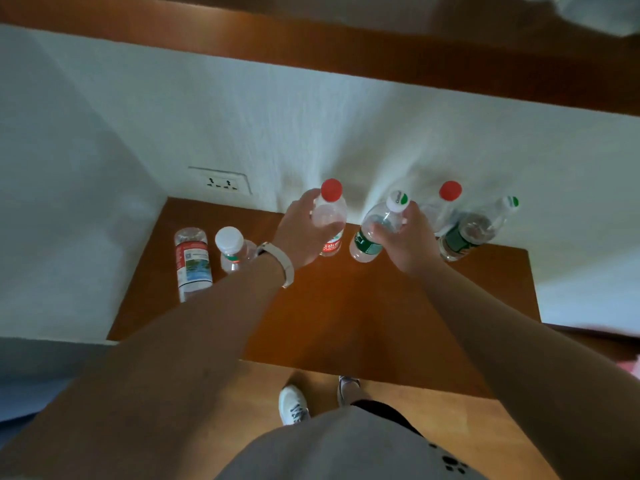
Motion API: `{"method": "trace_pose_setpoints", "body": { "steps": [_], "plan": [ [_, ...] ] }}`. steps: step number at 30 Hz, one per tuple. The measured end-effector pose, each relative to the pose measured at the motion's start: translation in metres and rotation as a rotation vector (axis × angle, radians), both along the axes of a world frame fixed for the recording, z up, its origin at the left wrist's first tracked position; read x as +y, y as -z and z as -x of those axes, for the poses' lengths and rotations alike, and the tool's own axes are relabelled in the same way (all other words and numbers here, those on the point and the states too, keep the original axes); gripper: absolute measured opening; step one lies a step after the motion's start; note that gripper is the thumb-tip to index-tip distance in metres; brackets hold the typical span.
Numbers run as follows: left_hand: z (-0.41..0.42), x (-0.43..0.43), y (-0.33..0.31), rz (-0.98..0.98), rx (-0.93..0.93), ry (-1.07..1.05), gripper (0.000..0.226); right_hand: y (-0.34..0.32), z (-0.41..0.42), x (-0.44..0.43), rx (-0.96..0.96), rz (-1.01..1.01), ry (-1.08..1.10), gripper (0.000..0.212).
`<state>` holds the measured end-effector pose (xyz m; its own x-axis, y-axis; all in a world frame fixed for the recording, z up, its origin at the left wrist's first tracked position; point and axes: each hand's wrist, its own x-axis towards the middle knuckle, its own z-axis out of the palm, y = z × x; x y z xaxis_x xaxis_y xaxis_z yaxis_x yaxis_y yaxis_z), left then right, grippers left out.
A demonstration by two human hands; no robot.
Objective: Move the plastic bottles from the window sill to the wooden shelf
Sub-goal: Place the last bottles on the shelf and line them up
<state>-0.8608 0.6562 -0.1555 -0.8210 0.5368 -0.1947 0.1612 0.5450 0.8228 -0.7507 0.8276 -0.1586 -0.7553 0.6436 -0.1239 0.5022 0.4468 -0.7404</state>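
Gripping a red-capped bottle (329, 211), the left hand (303, 233) has its fingers (306, 202) curled round it; the right hand (412, 245) grasps a green-labelled bottle (367, 244) (both seemingly standing on the wooden shelf (346, 317)).

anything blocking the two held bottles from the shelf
Nothing visible: the red-capped bottle in the left hand and green-labelled bottle in the right hand have bare wooden shelf below; other bottles sit to the sides.
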Motion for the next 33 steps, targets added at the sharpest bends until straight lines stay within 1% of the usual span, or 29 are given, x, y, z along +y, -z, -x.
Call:
{"method": "trace_pose_setpoints", "body": {
  "steps": [3, 7, 11, 16, 21, 27, 30, 33],
  "plan": [
    [0.014, 0.018, 0.002, -0.015, -0.041, 0.015, 0.073, 0.002, 0.012, 0.009, 0.002, 0.020, 0.037, 0.060],
    [0.023, 0.032, 0.005, -0.030, -0.042, 0.028, 0.064, 0.009, 0.023, 0.017, -0.015, 0.028, 0.058, 0.065],
    [0.029, 0.036, 0.010, -0.026, -0.065, 0.012, 0.065, 0.013, 0.029, 0.021, -0.003, 0.032, 0.074, 0.066],
    [0.029, 0.036, 0.010, -0.005, -0.043, 0.035, 0.065, 0.013, 0.033, 0.017, -0.002, 0.014, 0.060, 0.066],
    [0.030, 0.034, 0.008, -0.003, -0.013, 0.055, 0.064, 0.012, 0.035, 0.014, -0.005, 0.015, 0.075, 0.072],
    [0.032, 0.032, 0.010, 0.005, -0.017, 0.044, 0.065, 0.007, 0.027, 0.009, -0.020, 0.035, 0.065, 0.082],
    [0.030, 0.029, 0.007, 0.011, 0.007, 0.037, 0.071, 0.004, 0.016, 0.006, -0.011, 0.065, 0.042, 0.086],
    [0.024, 0.022, 0.000, 0.020, 0.032, 0.014, 0.076, -0.003, 0.004, 0.004, -0.040, 0.046, 0.030, 0.087]
  ]
}}
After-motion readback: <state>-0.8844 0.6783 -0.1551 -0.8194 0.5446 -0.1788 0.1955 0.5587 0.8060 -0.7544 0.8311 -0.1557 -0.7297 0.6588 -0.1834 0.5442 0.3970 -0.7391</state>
